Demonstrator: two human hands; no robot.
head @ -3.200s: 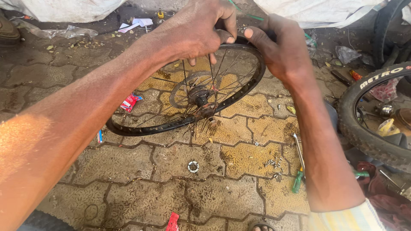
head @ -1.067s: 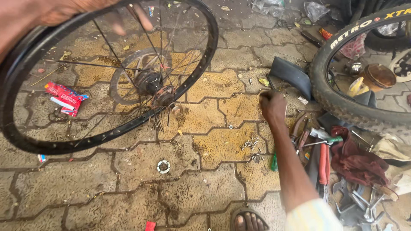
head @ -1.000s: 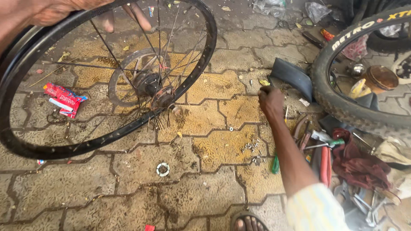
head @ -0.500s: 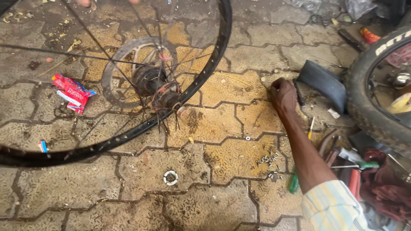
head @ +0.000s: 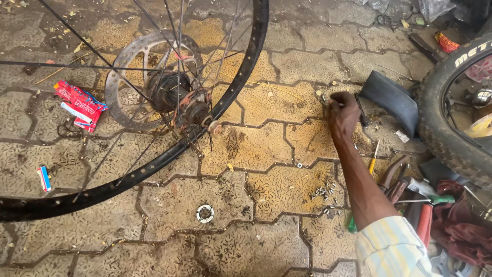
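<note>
Right hand (head: 342, 114) reached down to the paving, bare wheel rim (head: 246, 77) now nearer the camera

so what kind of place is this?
Most likely a roadside or open-air bicycle repair spot. A bare spoked wheel rim with a disc rotor hangs over paving stones, a tyred wheel lies at right, and pliers and small metal parts lie by the right hand.

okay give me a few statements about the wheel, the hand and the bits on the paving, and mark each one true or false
1. The right hand reaches down to the paving beside the black rubber piece. True.
2. The bare wheel rim carries a tyre. False: no tyre on it.
3. A disc rotor sits at its hub. True.
4. The small metal ring lies on the paving, inside the rim. False: outside it, nearer the camera.
5. The red wrapper is in the hand. False: it lies on the ground.
</note>
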